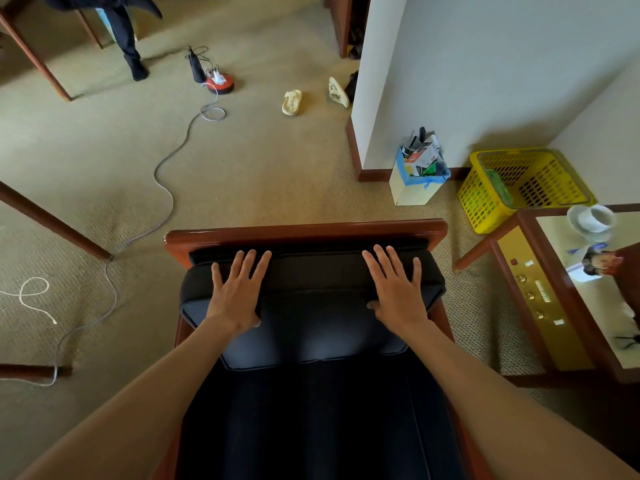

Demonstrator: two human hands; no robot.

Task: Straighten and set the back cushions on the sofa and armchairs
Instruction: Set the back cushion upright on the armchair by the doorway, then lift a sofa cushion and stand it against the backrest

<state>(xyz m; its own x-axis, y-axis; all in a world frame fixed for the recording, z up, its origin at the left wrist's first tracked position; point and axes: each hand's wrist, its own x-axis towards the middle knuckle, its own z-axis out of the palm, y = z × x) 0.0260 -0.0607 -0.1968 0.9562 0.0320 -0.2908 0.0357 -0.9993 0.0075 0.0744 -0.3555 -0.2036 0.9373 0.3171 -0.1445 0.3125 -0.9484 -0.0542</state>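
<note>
Both your left hand (239, 292) and right hand (398, 289) lie flat, fingers spread, pressing the back cushion (311, 289) squarely against the armchair frame (304, 232).

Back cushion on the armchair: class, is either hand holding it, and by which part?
Neither grips it. The left hand and right hand press flat, fingers straight, on the back cushion's top edge.

Black cushion (311, 282), red-brown chair frame (304, 232), yellow basket (485, 209).
</note>
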